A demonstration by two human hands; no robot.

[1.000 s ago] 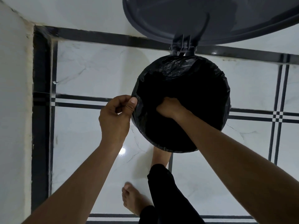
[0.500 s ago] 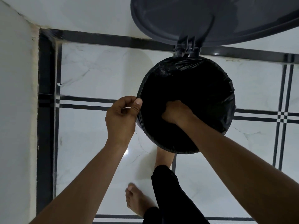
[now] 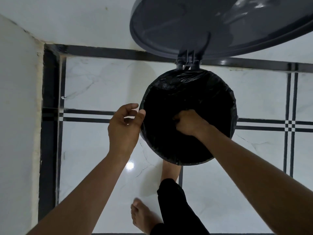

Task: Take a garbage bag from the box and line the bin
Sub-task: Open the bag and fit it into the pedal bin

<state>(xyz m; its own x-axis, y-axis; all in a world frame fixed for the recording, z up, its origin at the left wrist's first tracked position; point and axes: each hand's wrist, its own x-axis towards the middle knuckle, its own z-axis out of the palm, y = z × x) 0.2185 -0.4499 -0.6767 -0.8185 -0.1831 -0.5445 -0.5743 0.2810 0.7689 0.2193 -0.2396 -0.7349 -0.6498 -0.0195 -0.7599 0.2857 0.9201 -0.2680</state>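
Glossy white marble-look floor tiles [image 3: 101, 92] fill most of the frame, crossed by black double inlay lines [image 3: 88, 115] and a black border strip [image 3: 49, 126] at left. Plain white walls [image 3: 15, 116] meet at upper left; light glare spot [image 3: 130, 165] at lower centre.

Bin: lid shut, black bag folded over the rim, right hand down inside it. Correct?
Not quite. The head view shows the lid raised open above the bin. The rest holds: the black bag wraps the rim and the right hand is inside.
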